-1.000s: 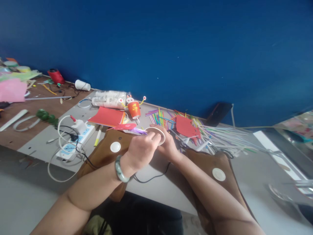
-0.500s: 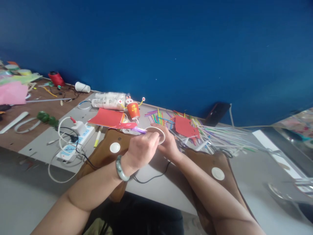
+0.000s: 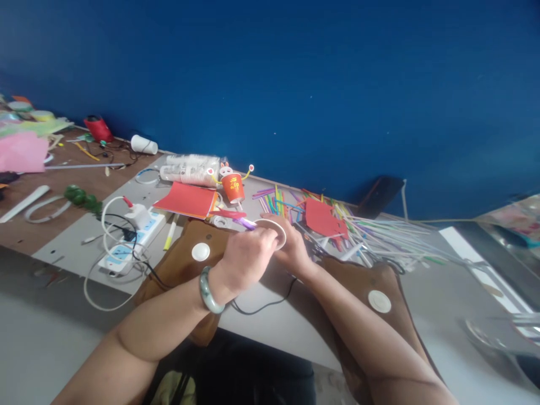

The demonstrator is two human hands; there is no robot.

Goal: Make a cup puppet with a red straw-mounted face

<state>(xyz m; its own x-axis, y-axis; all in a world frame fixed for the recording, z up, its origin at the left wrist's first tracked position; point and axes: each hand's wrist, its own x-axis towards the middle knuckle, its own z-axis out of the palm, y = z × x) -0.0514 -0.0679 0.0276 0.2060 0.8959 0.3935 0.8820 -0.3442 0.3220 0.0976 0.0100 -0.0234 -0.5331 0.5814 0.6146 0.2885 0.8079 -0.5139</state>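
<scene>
A white-rimmed cup is held above the worktable, its side wrapped by the fingers of the right hand. The fingers of the left hand are curled narrow at the cup's mouth; whether anything is pinched by them cannot be told from this angle. Just left of the cup, a red-and-purple item is seen, its far end blurred. The left wrist is circled by a pale green bangle.

Beyond the cup, to its left, an orange cup figure with yellow arms is propped, and red sheets and bagged paper cups are laid. Behind and to the right of the cup, colored sticks are strewn, partly covered by a red paper piece. Farther left of the cup, a power strip is crowded with cables. The whole table is backed by a blue wall.
</scene>
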